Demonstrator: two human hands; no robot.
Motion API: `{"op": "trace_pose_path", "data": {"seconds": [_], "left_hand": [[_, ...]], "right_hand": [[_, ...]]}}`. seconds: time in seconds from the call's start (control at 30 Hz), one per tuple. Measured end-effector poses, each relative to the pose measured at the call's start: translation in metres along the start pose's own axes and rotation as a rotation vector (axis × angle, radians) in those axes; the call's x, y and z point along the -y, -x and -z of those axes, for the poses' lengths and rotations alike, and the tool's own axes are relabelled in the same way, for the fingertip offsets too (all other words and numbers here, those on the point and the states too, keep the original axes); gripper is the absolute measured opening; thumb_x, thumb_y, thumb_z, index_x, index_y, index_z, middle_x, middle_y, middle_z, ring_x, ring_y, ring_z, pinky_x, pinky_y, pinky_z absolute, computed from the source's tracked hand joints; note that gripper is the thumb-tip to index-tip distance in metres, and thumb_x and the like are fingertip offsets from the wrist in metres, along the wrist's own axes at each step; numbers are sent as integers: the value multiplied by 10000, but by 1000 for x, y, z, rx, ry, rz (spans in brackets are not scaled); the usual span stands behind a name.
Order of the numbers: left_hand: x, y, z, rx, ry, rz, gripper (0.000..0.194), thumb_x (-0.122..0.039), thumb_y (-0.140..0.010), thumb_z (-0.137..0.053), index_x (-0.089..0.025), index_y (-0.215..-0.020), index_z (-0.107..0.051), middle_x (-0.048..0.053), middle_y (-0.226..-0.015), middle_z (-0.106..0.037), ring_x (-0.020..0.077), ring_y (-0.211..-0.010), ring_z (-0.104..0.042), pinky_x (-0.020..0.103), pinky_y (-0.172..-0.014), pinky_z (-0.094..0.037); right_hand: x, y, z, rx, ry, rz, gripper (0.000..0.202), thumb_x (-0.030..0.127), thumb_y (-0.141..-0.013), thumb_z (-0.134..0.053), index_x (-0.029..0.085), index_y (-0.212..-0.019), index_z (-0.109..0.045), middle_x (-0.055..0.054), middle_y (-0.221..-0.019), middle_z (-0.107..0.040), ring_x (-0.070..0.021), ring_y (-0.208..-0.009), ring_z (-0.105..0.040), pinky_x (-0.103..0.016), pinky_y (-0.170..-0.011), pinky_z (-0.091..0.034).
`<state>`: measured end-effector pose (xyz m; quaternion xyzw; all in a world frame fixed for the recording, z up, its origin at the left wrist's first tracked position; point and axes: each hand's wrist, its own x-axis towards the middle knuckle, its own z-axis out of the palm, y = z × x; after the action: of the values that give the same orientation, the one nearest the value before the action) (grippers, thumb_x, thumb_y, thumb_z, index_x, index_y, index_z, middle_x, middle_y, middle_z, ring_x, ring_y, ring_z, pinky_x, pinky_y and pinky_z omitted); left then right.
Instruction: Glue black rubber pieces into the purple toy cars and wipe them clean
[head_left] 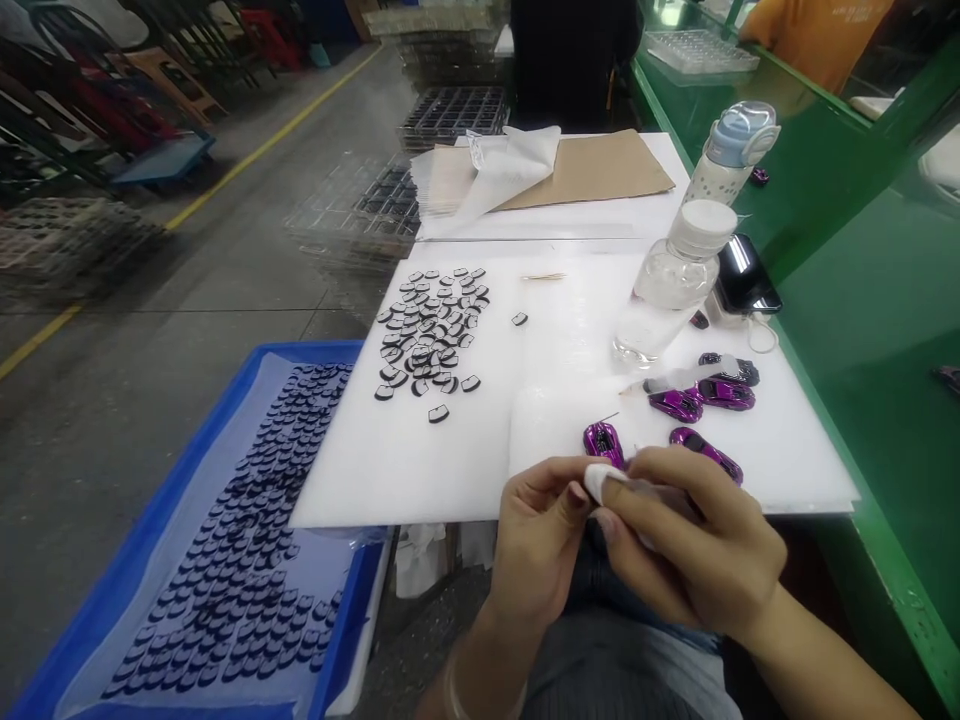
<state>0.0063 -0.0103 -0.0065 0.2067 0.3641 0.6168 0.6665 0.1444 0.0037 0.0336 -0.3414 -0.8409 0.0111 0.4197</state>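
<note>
Okay so the white table [450, 470] carries most of this, and going by what's on it I'd say the batch is nowhere near through. Off its left edge, lower down, there's a big blue tray [136, 550] holding rows and rows of small dark parts [247, 550], and I can't tell if those count as done or waiting. Some cardboard [607, 165] lies up at the far edge. Both hands are at the near edge, right of its middle: the left hand [536, 540] is curled with thumb and fingers pinched together, its catch mostly hidden, and the right hand [697, 540] is half closed with a white cloth [606, 482] bunched at the fingertips, right up against the left. A water bottle [667, 290] stands in from the right edge. Between it and the near right corner lie several purple cars [676, 404], plus a lone car [603, 442] just beyond the fingertips, no obvious finished group among them. Loose black pieces [431, 335] spread along the left edge, dozens of them, so plenty seems left, and a single piece [520, 319] sits apart to their right
</note>
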Motion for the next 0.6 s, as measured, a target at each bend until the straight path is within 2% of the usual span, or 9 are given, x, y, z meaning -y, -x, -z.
{"op": "trace_pose_path", "data": {"seconds": [0.07,0.17,0.27,0.33,0.4,0.5,0.6], "left_hand": [[-2,3,2,20,-19,-28,273,-480,-687,-907,-250,-818,-840,37,-739,-783,153,-648,-713,261,-688,-627],[-10,12,9,41,-193,-149,217,-419,-744,-883,-258,-883,-841,45,-770,-795,181,-661,-733,282,-657,-637],[-15,17,16,2,-672,-472,194,-226,-785,-858,-264,-971,-822,24,-861,-805,189,-747,-749,273,-680,-626],[-14,16,17,22,-1004,-703,236,-130,-804,-822,-231,-1016,-797,26,-906,-794,176,-786,-737,270,-719,-614],[-8,11,16,85,-1203,-853,219,-114,-832,-792,-187,-1038,-770,42,-902,-771,167,-792,-714,276,-727,-602],[0,5,13,113,-1338,-940,178,-154,-878,-758,-176,-1055,-746,45,-876,-733,162,-777,-672,292,-720,-589],[2,3,13,80,-1398,-905,183,-215,-890,-761,-188,-1070,-742,36,-879,-703,157,-768,-658,289,-725,-590]], "right_hand": [[-2,8,10,33,17,-58,141,146,-909,-632,193,-1036,-674,-63,-930,-651,-138,-682,-625,-278,-543,-541],[-10,22,26,12,-54,-275,132,120,-894,-674,225,-969,-704,-38,-932,-676,-129,-684,-641,-268,-535,-506],[-19,33,26,-15,-163,-470,135,113,-906,-677,236,-920,-731,-18,-889,-703,-140,-720,-669,-262,-549,-503],[-22,36,18,15,-177,-512,97,143,-916,-682,221,-916,-740,-22,-874,-718,-147,-738,-686,-260,-581,-530],[-23,37,8,45,-171,-526,54,171,-916,-693,198,-921,-739,-32,-866,-723,-149,-735,-694,-259,-598,-547],[-23,36,-3,79,-168,-524,35,198,-912,-700,181,-916,-731,-37,-837,-710,-147,-704,-685,-258,-578,-540],[-23,35,-7,104,-178,-529,42,208,-912,-698,176,-915,-725,-38,-817,-689,-144,-694,-667,-259,-578,-526]]}}
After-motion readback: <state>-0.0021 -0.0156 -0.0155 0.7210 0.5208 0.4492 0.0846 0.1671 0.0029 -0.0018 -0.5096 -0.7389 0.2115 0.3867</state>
